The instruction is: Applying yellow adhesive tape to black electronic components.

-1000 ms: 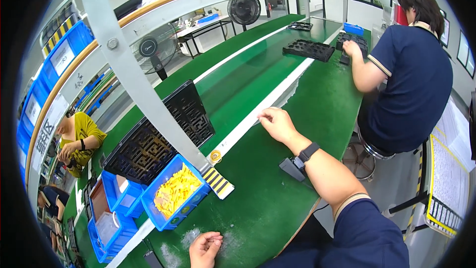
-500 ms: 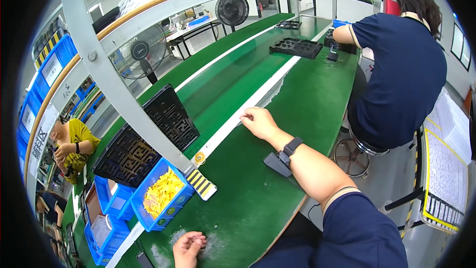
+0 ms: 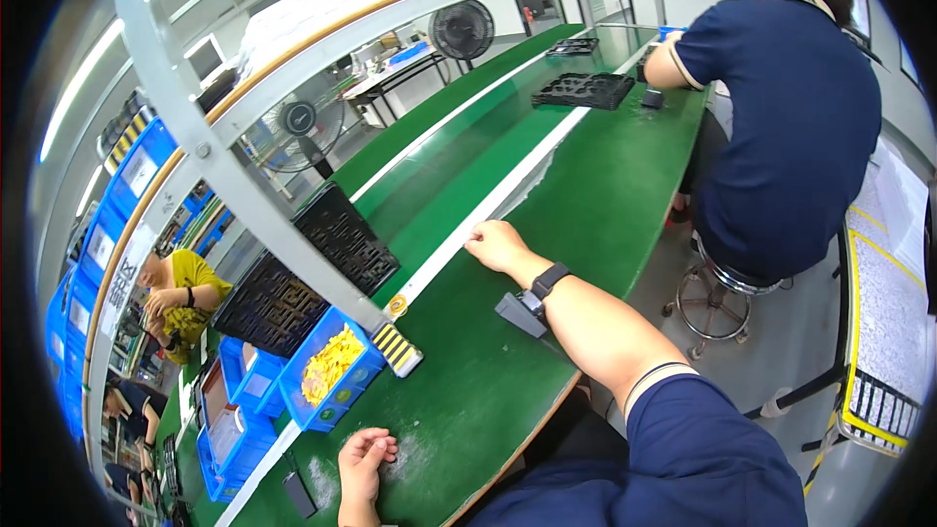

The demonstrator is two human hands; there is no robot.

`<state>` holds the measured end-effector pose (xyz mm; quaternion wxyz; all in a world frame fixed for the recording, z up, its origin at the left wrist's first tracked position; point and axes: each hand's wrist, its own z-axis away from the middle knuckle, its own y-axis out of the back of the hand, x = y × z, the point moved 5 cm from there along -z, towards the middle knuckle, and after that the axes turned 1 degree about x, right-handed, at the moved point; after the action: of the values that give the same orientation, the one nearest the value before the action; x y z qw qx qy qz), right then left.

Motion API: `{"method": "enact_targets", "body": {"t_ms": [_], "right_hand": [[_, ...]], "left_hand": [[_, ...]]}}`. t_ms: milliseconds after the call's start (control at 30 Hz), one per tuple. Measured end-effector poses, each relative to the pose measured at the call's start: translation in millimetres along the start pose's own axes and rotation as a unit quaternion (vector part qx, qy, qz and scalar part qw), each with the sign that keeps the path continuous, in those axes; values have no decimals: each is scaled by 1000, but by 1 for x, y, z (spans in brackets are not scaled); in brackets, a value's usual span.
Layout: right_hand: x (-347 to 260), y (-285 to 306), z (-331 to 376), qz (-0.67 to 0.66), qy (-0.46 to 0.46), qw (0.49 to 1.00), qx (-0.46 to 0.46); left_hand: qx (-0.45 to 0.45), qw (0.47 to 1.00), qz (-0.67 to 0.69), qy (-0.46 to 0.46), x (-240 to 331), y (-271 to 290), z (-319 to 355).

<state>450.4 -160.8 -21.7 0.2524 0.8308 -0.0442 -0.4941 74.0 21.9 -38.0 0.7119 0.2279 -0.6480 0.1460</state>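
Observation:
My left hand rests at the near edge of the green table, fingers loosely curled in, nothing visible in them. Whitish dusty smudges mark the surface around it. A small dark grey block lies to its left. My right hand is closed like a fist on the table, beside the white strip; its palm side is hidden and I see nothing held. A dark wristwatch is on that wrist. Against it on the table sits another dark grey block.
A blue bin of yellow pieces stands beside a metal post, near more blue bins and upright black trays. A yellow tape roll lies nearby. Another person sits at the far right, by black trays.
The view has shifted slightly, so the bins and posts sit further right. Both hands stay in about the same places; the left fingers look a little less curled.

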Motion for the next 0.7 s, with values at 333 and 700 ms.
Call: {"method": "enact_targets", "body": {"t_ms": [333, 700], "right_hand": [[12, -7, 1, 19, 7, 999, -40], [9, -14, -4, 1, 8, 997, -80]], "left_hand": [[-40, 999, -10, 4, 2, -2, 5], [-60, 997, -37, -11, 8, -1, 11]]}}
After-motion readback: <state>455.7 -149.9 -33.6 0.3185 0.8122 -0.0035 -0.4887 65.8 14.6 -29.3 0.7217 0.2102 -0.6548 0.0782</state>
